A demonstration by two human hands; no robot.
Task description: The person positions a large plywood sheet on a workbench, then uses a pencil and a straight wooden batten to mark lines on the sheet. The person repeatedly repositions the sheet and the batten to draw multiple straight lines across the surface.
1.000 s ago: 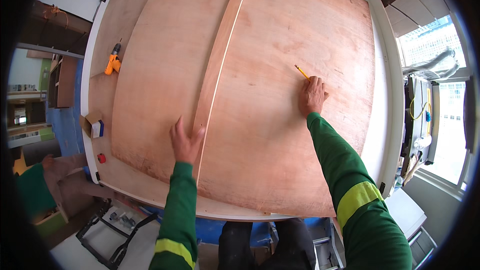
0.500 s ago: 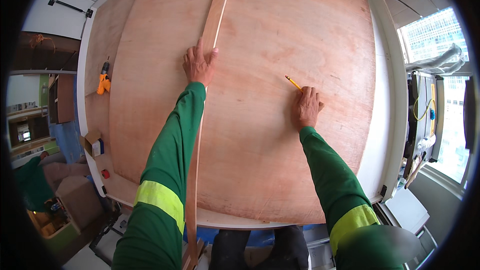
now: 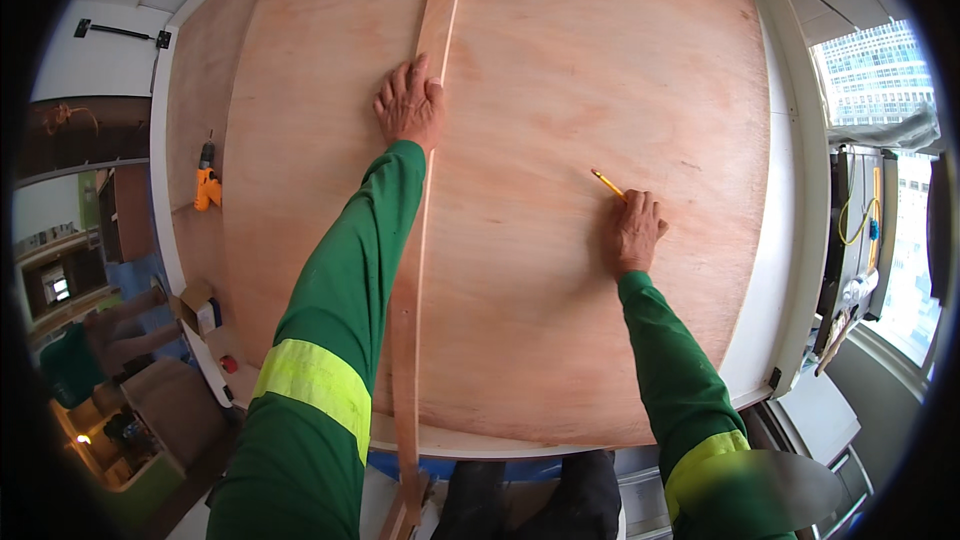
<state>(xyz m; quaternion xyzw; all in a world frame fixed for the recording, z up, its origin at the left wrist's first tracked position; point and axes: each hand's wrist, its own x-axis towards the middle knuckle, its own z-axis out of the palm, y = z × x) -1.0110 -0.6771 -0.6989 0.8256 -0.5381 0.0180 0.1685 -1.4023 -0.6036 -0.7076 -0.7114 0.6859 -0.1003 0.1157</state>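
Note:
A large plywood sheet (image 3: 560,90) lies before me, crossed lengthwise by a narrow wooden strip (image 3: 405,340) whose near end sticks out past the front edge. My left hand (image 3: 408,100) is open on the strip's upper part, fingers spread and pressed down, thumb at its right side. My right hand (image 3: 640,230) rests on the sheet right of the strip, fingers closed round a yellow pencil (image 3: 605,180) that points up and left.
An orange drill (image 3: 208,185), an open carton (image 3: 192,305) and a small red item (image 3: 229,364) line the left. White rims (image 3: 795,190) border the panel. Another person (image 3: 75,365) is at lower left. A window (image 3: 870,70) is at right.
My left hand has reached forward from near the front onto the strip's upper part. The strip now reaches past the front edge. My right hand still holds the pencil, slightly lower in view.

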